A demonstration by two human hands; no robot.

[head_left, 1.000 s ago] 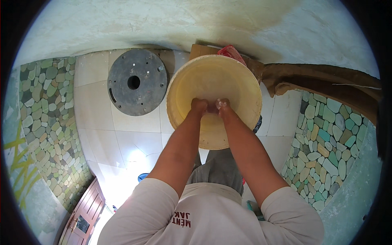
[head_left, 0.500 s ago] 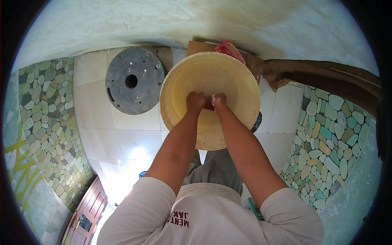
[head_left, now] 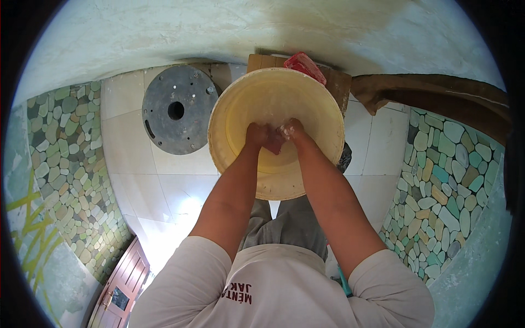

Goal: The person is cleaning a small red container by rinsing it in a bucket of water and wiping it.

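Note:
Both my hands reach down inside a large round yellowish tub (head_left: 232, 164) with a worn rim. Between them is a dark reddish, soft-looking piece of cloth (head_left: 274, 144), its lower corner hanging free. My left hand (head_left: 257, 134) is closed on the cloth's left side. On the other side my right hand (head_left: 291, 129), with whitish foam or wet residue on its fingers, is closed on it too. The fingertips are partly hidden by the backs of the hands. Whether water covers the tub's bottom is hard to make out.
A grey round disc (head_left: 175, 131) with a centre hole lies on the tiles left of the tub. Behind the tub stand a brown box (head_left: 262, 62) and a red plastic basket (head_left: 305, 66). Brown cloth (head_left: 437, 90) hangs at the right. A black bag (head_left: 344, 158) touches the tub's right side.
My hands have moved slightly apart, and more of the reddish cloth shows between them, its corner now pointing down. In the picture, the tub sits slightly further left.

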